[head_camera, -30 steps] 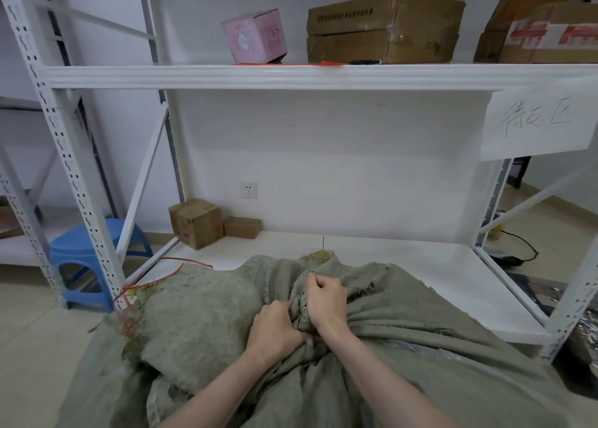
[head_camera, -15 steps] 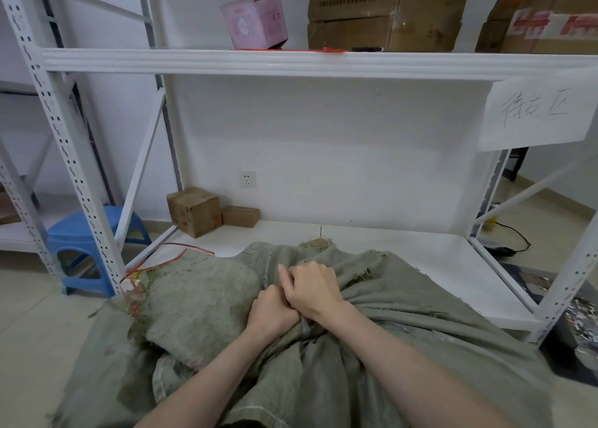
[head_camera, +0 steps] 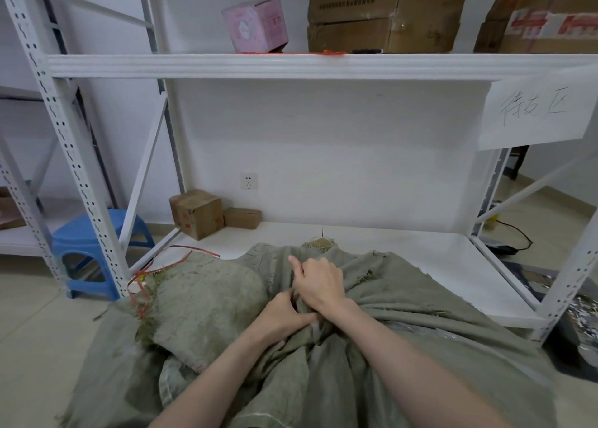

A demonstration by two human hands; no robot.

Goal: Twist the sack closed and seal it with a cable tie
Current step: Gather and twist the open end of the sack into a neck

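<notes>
The grey-green woven sack (head_camera: pixel 420 317) lies near and centre, spread over the floor with its far end up against the low shelf (head_camera: pixel 404 249) of a white metal rack. Both hands are together at the gathered neck of the cloth. The left hand (head_camera: pixel 283 321) pinches a fold from the near left, and the right hand (head_camera: pixel 320 287) is curled round the bunched cloth just beyond it, touching the left, with one digit sticking up. Straw (head_camera: pixel 320 243) pokes out at the sack's far edge. To the left, a stuffed bulge of the same cloth (head_camera: pixel 207 298) carries loose red string (head_camera: pixel 145 275); I cannot tell whether it is a separate sack. Two small cardboard boxes (head_camera: pixel 197 212) sit far left on the low shelf, and a blue stool (head_camera: pixel 94 233) stands left of the rack.
</notes>
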